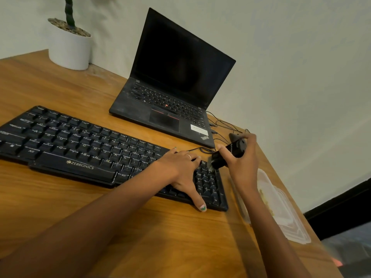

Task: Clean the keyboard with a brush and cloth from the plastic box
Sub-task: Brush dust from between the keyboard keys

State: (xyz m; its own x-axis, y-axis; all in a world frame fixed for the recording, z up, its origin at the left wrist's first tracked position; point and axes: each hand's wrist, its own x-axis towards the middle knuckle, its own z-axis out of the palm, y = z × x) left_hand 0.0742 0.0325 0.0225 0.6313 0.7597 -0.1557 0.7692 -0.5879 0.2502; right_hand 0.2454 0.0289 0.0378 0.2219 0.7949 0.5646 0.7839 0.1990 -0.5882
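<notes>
A black Zebronics keyboard (80,145) lies across the wooden desk. My left hand (180,169) rests flat on its right part, fingers spread, thumb over the front edge. My right hand (244,163) grips a black brush (222,157), whose pale bristles touch the number pad at the keyboard's right end. A clear plastic box (281,209) sits to the right of the keyboard, partly hidden behind my right forearm. Something yellowish shows inside the box; I cannot tell whether it is the cloth.
An open black laptop (172,87) with a dark screen stands behind the keyboard. Thin black cables (222,125) trail at its right. A white plant pot (69,49) stands at the back left. The desk edge (297,197) runs close past the box on the right.
</notes>
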